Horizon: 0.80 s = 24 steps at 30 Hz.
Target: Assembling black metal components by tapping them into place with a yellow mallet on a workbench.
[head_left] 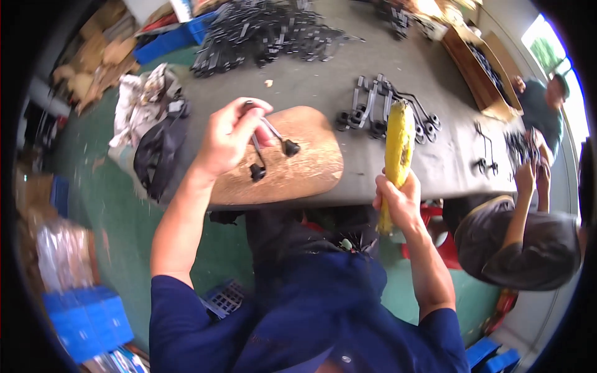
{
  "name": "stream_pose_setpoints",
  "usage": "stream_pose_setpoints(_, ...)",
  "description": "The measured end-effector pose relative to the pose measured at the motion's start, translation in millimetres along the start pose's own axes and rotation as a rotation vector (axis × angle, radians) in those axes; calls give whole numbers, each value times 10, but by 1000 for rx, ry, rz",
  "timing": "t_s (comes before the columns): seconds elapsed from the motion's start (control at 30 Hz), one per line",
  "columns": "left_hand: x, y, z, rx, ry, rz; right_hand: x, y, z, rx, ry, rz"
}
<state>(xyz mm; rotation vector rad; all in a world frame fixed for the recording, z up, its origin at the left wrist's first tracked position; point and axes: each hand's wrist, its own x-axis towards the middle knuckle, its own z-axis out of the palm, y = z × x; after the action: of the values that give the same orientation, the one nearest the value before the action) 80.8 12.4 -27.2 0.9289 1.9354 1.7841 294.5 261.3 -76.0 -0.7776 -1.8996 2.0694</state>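
My left hand [231, 138] pinches a bent metal rod [272, 128] over a worn wooden board [320, 158]. Two black knobs sit at the rod's lower ends, above the wood. My fingers hide its upper part, so I cannot tell if it is one piece or two. Wrapped around the lower part of a long yellow club-like tool [400, 143] is my right hand [401, 200]. The tool stands nearly upright at the table's front edge, with dark worn spots on its side. Just behind it, several similar rods with black knobs [368, 109] lie on the table.
A large heap of black rods [267, 31] covers the far side of the grey table [429, 68]. At the far right stands a cardboard box [476, 78] of dark parts. Two people sit at the right, the nearer one's hands [535, 177] at more rods [485, 149]. Cloths [146, 93] lie left.
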Motion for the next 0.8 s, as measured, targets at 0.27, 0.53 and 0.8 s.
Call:
stream_pose_setpoints(0.27,3,-66,-153,69,41,47,-403,-964,707,46,-165,-399)
stream_pose_setpoints(0.53,83,-142,-118,205,35,97,-100,-68,937,-436,-492,292)
stream_pose_setpoints(0.8,123,-160,-283,226,1,89,-508,-534,1030,-515,-303,-595)
